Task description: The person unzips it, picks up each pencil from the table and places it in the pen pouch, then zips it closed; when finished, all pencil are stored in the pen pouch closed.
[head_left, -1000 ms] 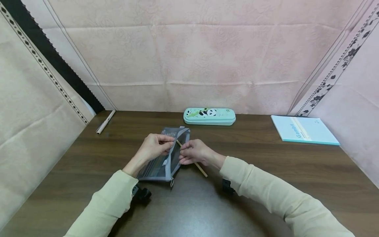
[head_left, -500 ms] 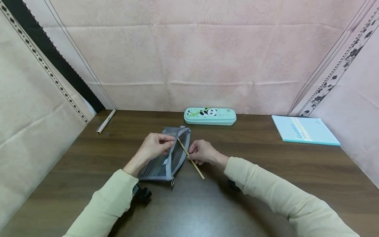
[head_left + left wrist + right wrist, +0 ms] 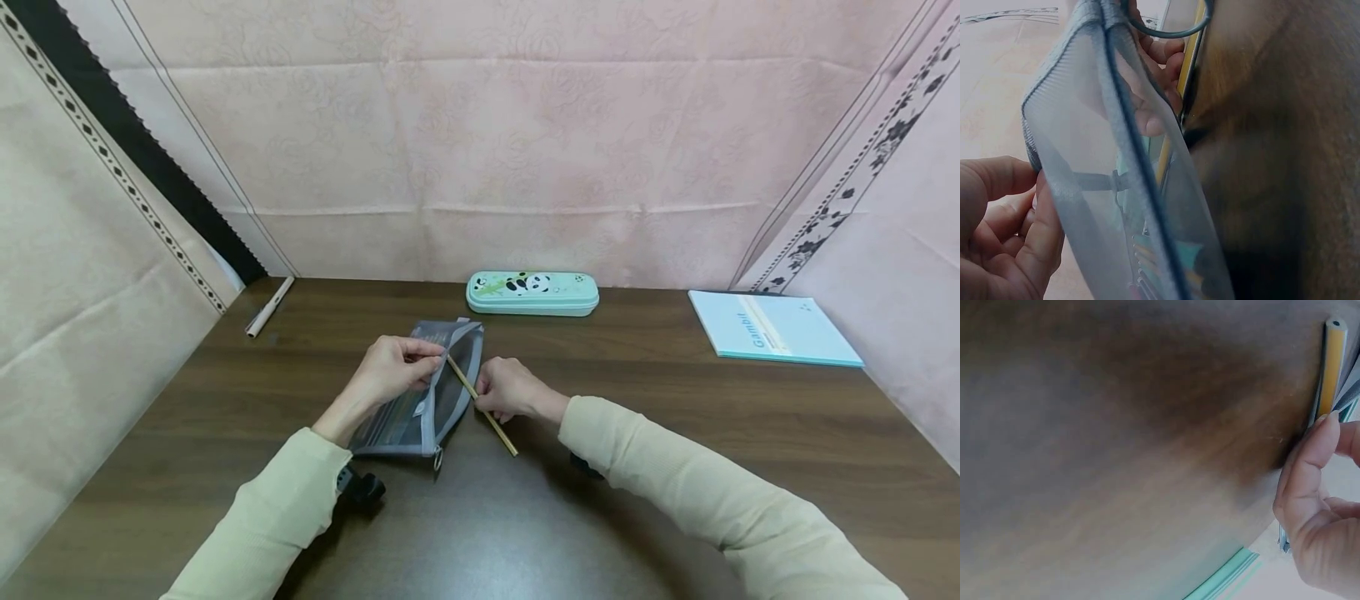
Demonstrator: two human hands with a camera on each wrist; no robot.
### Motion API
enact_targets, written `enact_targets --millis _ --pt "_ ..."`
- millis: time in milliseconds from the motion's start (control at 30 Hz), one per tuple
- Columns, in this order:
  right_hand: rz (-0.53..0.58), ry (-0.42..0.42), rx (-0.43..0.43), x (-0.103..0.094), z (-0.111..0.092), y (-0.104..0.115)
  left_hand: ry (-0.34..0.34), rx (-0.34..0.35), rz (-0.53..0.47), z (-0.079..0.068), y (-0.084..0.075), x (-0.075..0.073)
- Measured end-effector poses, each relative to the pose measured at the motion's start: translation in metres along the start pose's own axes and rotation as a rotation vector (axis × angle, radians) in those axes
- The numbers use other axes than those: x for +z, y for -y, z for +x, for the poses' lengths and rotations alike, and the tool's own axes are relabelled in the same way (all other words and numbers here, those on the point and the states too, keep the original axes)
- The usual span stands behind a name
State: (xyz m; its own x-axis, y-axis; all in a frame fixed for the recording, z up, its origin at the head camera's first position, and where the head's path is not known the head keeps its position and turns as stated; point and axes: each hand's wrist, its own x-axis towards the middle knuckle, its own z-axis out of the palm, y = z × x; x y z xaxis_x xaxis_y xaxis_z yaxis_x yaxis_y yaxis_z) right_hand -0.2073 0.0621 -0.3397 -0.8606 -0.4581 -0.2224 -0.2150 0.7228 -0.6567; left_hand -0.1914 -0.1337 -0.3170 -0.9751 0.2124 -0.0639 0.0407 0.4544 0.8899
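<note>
A grey mesh zip pouch point(image 3: 393, 421) lies on the table with its mouth spread toward the right. My left hand point(image 3: 390, 367) pinches the upper edge of its opening between thumb and fingers, as the left wrist view also shows. My right hand point(image 3: 516, 388) holds a yellow, dark-striped pencil point(image 3: 501, 433) near its middle. The pencil slants, its far part inside the pouch mouth and its near end sticking out toward me. Its flat end with a dark core shows in the right wrist view, above the fingertips point(image 3: 1329, 425). Through the mesh, several slim items and something green show.
A mint pencil case point(image 3: 532, 304) with a panda picture stands at the back by the cloth wall. At the back right lies a light-blue notebook point(image 3: 776, 329), and at the back left a white pen point(image 3: 270, 308). Cloth panels enclose the wooden table point(image 3: 480, 533).
My right hand has shifted right, out from the pouch mouth, and taken a new grip along the pencil, then edged slightly back left. The left hand and pouch have stayed put.
</note>
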Motion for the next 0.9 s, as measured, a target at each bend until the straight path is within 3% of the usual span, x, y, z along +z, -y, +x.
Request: enact_targets --millis 267,367,600,900 --pt "-0.003 0.046 0.030 -0.003 0.000 0.000 -0.001 -0.004 0.002 -0.001 0.000 0.000" --pt "0.126 0.088 0.049 -0.006 -0.002 -0.002 -0.002 -0.003 -0.002 -0.001 0.000 0.000" --pt "0.607 0.225 0.179 -0.007 0.000 -0.008 -0.001 0.006 0.002 0.000 0.002 0.001" --pt "0.824 0.215 0.200 0.001 0.011 0.004 0.003 -0.004 0.002 0.000 0.001 0.001"
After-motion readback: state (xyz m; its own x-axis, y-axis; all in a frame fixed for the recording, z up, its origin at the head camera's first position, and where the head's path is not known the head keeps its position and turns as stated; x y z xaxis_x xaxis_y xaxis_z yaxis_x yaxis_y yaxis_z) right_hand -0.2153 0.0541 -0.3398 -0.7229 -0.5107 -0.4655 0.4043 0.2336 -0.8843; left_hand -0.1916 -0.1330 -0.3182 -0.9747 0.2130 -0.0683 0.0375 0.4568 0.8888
